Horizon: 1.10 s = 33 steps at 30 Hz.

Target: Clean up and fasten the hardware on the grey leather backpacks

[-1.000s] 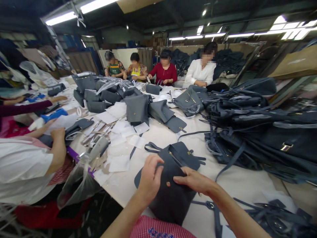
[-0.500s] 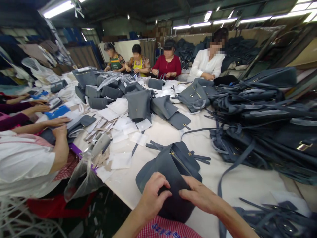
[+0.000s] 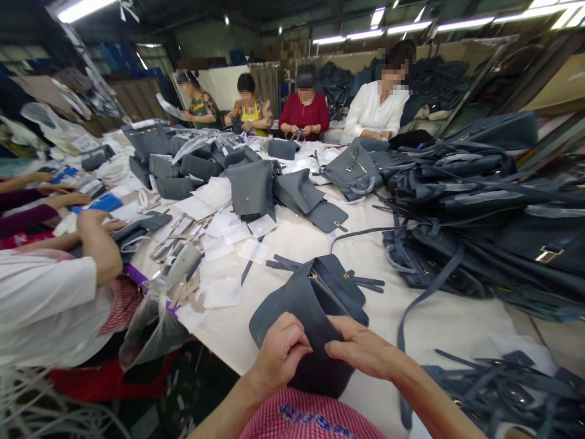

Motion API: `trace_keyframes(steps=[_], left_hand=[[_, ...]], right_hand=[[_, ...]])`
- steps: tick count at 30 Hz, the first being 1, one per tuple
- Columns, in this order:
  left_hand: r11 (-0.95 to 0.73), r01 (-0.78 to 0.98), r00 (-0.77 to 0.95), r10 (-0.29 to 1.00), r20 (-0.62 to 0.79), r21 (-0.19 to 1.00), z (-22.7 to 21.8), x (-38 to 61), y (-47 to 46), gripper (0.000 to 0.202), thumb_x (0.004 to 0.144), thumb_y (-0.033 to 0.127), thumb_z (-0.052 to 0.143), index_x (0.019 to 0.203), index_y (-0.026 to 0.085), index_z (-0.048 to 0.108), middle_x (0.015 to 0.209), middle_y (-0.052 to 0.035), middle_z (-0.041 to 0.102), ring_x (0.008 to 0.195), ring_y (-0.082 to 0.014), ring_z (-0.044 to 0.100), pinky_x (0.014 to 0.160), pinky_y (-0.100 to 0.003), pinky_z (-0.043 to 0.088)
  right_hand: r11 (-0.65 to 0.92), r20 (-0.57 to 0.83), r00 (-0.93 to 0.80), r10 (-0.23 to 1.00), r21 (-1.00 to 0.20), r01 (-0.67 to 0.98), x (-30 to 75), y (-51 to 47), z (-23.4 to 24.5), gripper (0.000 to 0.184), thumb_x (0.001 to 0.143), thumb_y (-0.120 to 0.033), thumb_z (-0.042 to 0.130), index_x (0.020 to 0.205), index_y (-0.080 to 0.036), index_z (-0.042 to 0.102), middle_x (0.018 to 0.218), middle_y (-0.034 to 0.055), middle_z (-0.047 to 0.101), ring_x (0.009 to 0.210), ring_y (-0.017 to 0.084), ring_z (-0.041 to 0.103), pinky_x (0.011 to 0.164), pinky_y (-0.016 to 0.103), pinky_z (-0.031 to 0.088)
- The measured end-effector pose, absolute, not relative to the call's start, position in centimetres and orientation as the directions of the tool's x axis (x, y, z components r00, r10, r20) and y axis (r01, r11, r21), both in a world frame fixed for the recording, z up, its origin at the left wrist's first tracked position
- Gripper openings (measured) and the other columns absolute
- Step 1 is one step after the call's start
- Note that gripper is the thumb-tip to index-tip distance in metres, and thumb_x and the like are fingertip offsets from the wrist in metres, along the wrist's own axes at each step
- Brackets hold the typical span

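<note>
A dark grey-blue leather bag (image 3: 301, 305) with a gold zipper lies at the near edge of the white table (image 3: 448, 323), right in front of me. My left hand (image 3: 280, 352) curls over the bag's front flap, fingers closed and pinching the leather. My right hand (image 3: 363, 349) grips the same flap from the right, thumb and fingers pressed on it. The two hands almost touch at the flap's fold. Thin straps (image 3: 365, 283) stick out from behind the bag.
A big heap of dark bags and straps (image 3: 479, 207) fills the right side. More grey bags (image 3: 251, 186) and white paper sheets (image 3: 219, 231) cover the middle. A person in white (image 3: 41, 299) sits close on my left. Several people work at the far end.
My hands have slid toward me down the bag and come together on the flap. The bag's body has risen and folded up. The view has tilted slightly.
</note>
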State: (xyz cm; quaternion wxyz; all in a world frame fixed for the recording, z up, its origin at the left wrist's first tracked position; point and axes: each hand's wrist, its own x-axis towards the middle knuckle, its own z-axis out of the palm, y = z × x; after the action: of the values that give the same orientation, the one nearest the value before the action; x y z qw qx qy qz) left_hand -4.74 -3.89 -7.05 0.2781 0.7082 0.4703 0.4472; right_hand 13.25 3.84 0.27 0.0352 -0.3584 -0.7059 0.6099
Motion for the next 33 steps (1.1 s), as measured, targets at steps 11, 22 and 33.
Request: trace_keyframes(steps=[11, 22, 33], left_hand=[[-0.446, 0.546, 0.264, 0.895, 0.359, 0.709, -6.5, -4.9, -4.0, 0.017, 0.091, 0.014, 0.051, 0.075, 0.018, 0.055, 0.074, -0.0029, 0.055, 0.075, -0.0166, 0.052, 0.066, -0.027, 0.042], [-0.226, 0.966, 0.257, 0.897, -0.358, 0.127, -7.2, -10.8, -8.8, 0.010, 0.081, 0.018, 0.064, 0.071, 0.016, 0.064, 0.077, -0.0082, 0.067, 0.077, -0.0258, 0.063, 0.070, -0.036, 0.048], [-0.613, 0.709, 0.529, 0.789, 0.313, 0.349, 0.6, -4.1, -3.8, 0.047, 0.090, 0.029, 0.054, 0.134, 0.017, 0.045, 0.126, -0.0128, 0.061, 0.117, -0.0268, 0.055, 0.109, -0.051, 0.036]], right_hand=[[0.001, -0.408, -0.727, 0.552, -0.872, 0.490, 13.5, 3.8, -0.3, 0.011, 0.060, -0.013, 0.047, 0.068, -0.021, 0.050, 0.065, -0.0051, 0.046, 0.063, 0.013, 0.042, 0.053, 0.022, 0.031], [-0.008, -0.328, -0.728, 0.602, -0.914, 0.405, 14.0, 4.6, -0.1, 0.024, 0.069, -0.013, 0.050, 0.085, -0.021, 0.065, 0.088, -0.0016, 0.070, 0.085, 0.019, 0.062, 0.073, 0.026, 0.046], [0.442, 0.223, -0.617, 0.755, -0.868, 0.227, 13.8, -1.9, -0.7, 0.033, 0.079, -0.009, 0.046, 0.106, -0.017, 0.064, 0.103, 0.0102, 0.071, 0.098, 0.021, 0.063, 0.090, 0.033, 0.048]])
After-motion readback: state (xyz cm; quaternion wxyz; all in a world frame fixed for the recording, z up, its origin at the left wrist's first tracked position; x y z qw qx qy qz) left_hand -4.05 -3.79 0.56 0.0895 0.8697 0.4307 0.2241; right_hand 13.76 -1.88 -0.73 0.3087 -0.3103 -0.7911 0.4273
